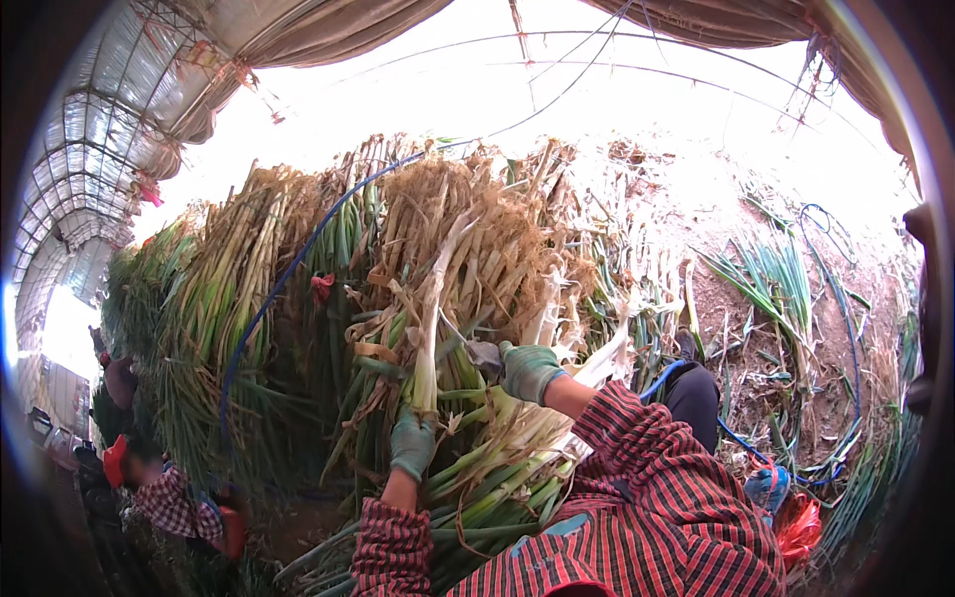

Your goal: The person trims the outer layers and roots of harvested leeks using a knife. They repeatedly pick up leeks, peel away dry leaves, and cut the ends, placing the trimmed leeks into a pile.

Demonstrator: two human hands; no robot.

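My left hand (412,445), in a green work glove, is closed round the lower part of a scallion stalk (427,343), whose pale end points up and slightly right. My right hand (530,371), also gloved, is closed on a dark tool or piece (485,355) with a thin bright edge reaching towards that stalk; its exact kind cannot be told. Thick pale-stemmed scallions (515,440) lie across my lap beneath both hands. Just beyond the hands stands a big stack of scallion bundles with dry brown roots (455,216).
A blue hose (280,283) runs over the stack. More bundles (224,283) stand at the left, where a person in a red cap (168,492) is at work. Green scallions (787,291) lie on the soil at the right, near red plastic twine (798,530).
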